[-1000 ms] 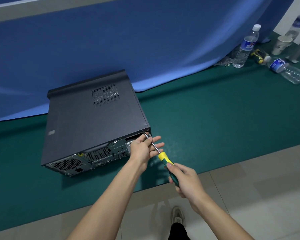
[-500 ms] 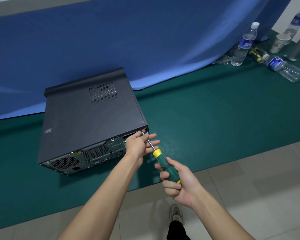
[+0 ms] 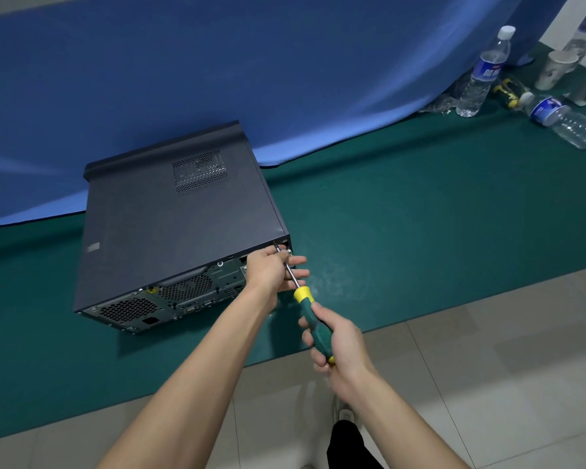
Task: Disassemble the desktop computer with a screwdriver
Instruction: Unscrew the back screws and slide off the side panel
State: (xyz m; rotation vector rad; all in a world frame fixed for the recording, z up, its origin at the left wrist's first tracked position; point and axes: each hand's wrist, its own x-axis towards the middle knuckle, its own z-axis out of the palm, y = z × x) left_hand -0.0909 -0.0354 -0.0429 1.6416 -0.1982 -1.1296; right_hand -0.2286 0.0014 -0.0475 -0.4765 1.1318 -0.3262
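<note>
A black desktop computer case lies on its side on the green mat, its rear panel with vents and ports facing me. My right hand grips the green and yellow handle of a screwdriver. The metal shaft runs up and left to the top right corner of the rear panel. My left hand rests at that corner, thumb and fingers pinching the shaft near its tip. The tip and the screw are hidden behind my fingers.
A blue cloth hangs behind the case and drapes onto the mat. At the far right stand a water bottle, a lying bottle, a paper cup and a small yellow-black item. Tiled floor lies in front of the mat.
My right hand has shifted its hold round the screwdriver handle and sits lower on it. The left hand stays at the case corner on the shaft. The camera view drifted slightly.
</note>
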